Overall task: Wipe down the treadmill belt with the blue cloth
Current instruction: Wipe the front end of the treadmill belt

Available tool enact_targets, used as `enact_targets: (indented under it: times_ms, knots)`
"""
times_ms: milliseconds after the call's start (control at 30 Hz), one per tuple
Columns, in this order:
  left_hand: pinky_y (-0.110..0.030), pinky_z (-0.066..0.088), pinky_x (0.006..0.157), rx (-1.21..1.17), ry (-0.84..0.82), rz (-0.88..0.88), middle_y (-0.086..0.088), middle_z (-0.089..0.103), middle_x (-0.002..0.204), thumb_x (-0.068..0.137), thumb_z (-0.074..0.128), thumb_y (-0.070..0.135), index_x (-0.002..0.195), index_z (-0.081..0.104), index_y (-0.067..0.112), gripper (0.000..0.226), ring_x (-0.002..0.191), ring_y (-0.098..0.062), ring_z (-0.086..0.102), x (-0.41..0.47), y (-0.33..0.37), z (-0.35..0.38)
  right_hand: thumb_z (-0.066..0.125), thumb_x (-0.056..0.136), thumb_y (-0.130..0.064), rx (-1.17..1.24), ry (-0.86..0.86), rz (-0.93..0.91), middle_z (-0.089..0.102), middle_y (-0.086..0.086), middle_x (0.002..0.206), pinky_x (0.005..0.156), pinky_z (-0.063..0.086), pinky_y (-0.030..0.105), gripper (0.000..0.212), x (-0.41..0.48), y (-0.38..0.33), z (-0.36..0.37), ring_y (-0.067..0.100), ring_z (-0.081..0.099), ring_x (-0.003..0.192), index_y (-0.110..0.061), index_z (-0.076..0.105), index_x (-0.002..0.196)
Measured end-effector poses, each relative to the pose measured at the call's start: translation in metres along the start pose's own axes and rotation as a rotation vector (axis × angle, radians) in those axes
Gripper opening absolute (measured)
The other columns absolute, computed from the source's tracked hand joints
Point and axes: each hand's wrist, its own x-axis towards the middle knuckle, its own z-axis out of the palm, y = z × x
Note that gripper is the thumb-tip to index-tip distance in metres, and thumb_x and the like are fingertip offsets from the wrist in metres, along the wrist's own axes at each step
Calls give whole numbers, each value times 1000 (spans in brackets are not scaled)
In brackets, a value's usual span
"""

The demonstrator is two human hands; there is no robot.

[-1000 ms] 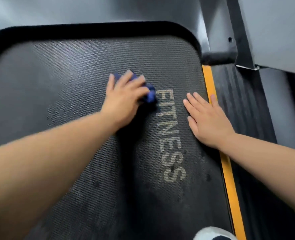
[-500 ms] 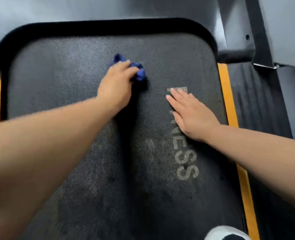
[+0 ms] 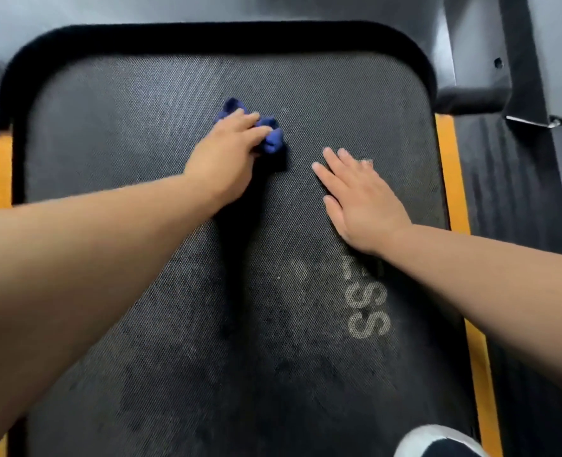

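Status: blue cloth (image 3: 271,136) on treadmill belt (image 3: 174,324), far centre
My shoe (image 3: 438,443) is at the belt's near right corner. Beyond it my right hand (image 3: 362,199) lies flat on the belt, fingers (image 3: 334,163) released and straight. Farthest, my left hand (image 3: 227,153) grasps the bunched cloth against the belt

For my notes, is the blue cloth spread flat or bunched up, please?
Bunched: the blue cloth bulges in lumps under the left hand.
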Motion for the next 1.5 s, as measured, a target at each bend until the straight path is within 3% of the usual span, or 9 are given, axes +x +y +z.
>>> enact_targets:
  times_ms: [300, 367, 500, 733, 800, 933, 1167, 1367, 1500]
  knots:
    - [-45, 48, 94, 71, -345, 805, -11, 60, 128, 86, 37, 14, 118, 65, 17, 42, 117, -30, 58, -92, -14, 1, 45, 96, -24, -65, -121, -25, 25, 11, 155, 110, 29, 52, 54, 8, 0, -24, 31, 24, 142, -13, 31, 146]
    - [-34, 42, 95, 87, -248, 728, -10, 57, 126, 88, 38, 14, 117, 59, 19, 37, 116, -25, 51, -63, -20, -4, 44, 95, -25, -93, -137, -7, 22, 12, 156, 111, 28, 50, 55, 9, -6, -24, 31, 22, 142, -13, 28, 147]
    - [-38, 35, 105, 69, -63, 127, -11, 49, 140, 86, 47, 4, 128, 59, 15, 44, 131, -29, 42, -36, -12, -4, 41, 96, -27, -112, -97, 49, 21, 11, 156, 112, 26, 49, 53, 8, -14, -21, 30, 21, 142, -13, 29, 146]
    - [-47, 48, 97, 92, -274, 850, -11, 58, 130, 93, 32, 16, 119, 61, 17, 39, 118, -30, 57, -136, -22, 5, 42, 95, -25, -134, -86, 30, 19, 11, 157, 113, 23, 46, 55, -5, -28, -21, 31, 20, 143, -12, 30, 147]
    - [-44, 46, 96, 133, -248, 778, -9, 56, 125, 95, 31, 13, 117, 56, 21, 34, 115, -27, 54, -105, -30, -5, 40, 96, -24, -87, -121, 26, 12, 6, 159, 115, 19, 45, 58, -12, -39, -11, 28, 14, 145, -14, 22, 150]
    - [-44, 40, 96, 110, -4, 222, -15, 51, 134, 84, 37, 5, 123, 55, 21, 46, 123, -28, 45, -63, -43, -20, 38, 97, -23, -11, -119, 25, 6, 3, 160, 117, 13, 43, 59, -14, -56, -2, 24, 6, 147, -16, 16, 151]
    - [-45, 47, 95, 144, -267, 686, -10, 59, 128, 81, 32, 12, 117, 64, 18, 48, 117, -30, 58, -142, -28, -12, 40, 96, -25, -49, -104, 28, 8, 4, 160, 116, 15, 45, 59, -5, -58, -9, 24, 9, 146, -16, 20, 150]
    - [-45, 40, 100, 149, 30, -187, -11, 46, 139, 86, 42, 3, 124, 57, 13, 42, 129, -36, 42, -84, -59, -31, 39, 96, -26, -79, -106, 9, 10, 4, 160, 116, 14, 44, 60, -22, -68, 8, 24, 11, 146, -15, 18, 151]
    - [-50, 48, 93, 29, -82, 352, -10, 52, 130, 77, 32, 6, 116, 56, 18, 47, 116, -35, 57, -157, -24, -1, 41, 94, -27, -111, -103, -46, 15, 5, 159, 115, 18, 45, 59, -16, -63, 4, 26, 16, 145, -16, 24, 150]
